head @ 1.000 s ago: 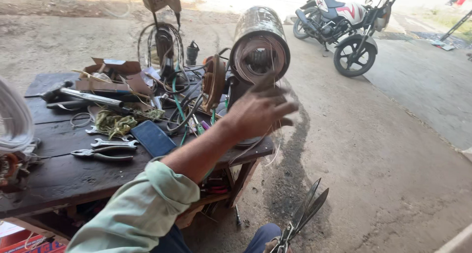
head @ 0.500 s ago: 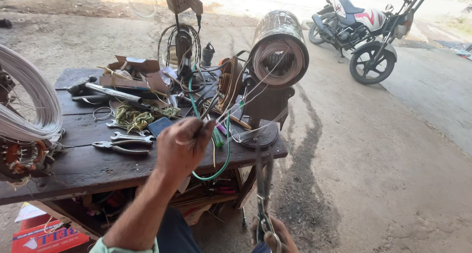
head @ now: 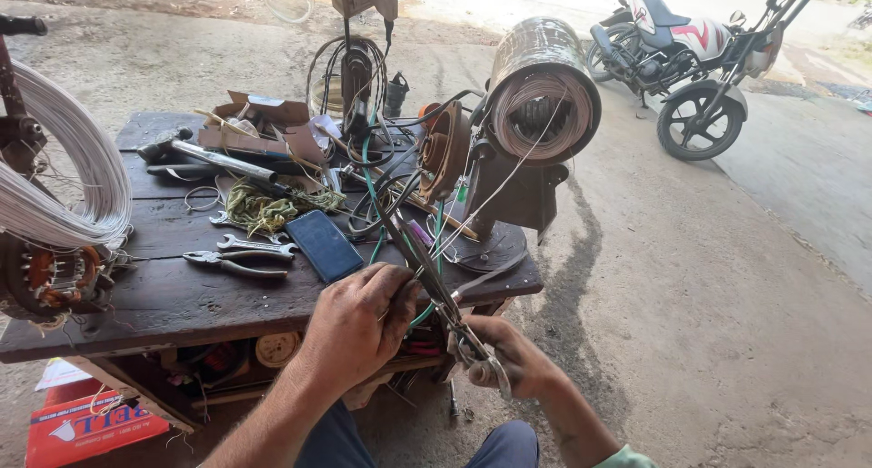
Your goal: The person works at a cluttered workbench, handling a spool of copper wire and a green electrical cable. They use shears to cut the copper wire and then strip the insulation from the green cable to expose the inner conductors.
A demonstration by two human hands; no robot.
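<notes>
Raised since earlier, right hand (head: pixel 509 354) grips scissors (head: pixel 436 282) at the wires (head: pixel 413 250) pinched in closed left hand (head: pixel 359 323).

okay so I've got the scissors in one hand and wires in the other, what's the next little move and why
Probably close the scissors on the wires: the right hand holds their handles, the blades point up along the thin wires that the left hand pinches, running taut to the motor.

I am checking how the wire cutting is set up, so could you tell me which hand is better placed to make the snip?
The right hand: it grips the scissors' handles, blades raised toward the thin wires. The left hand only pinches the wires beside the blades.
</notes>
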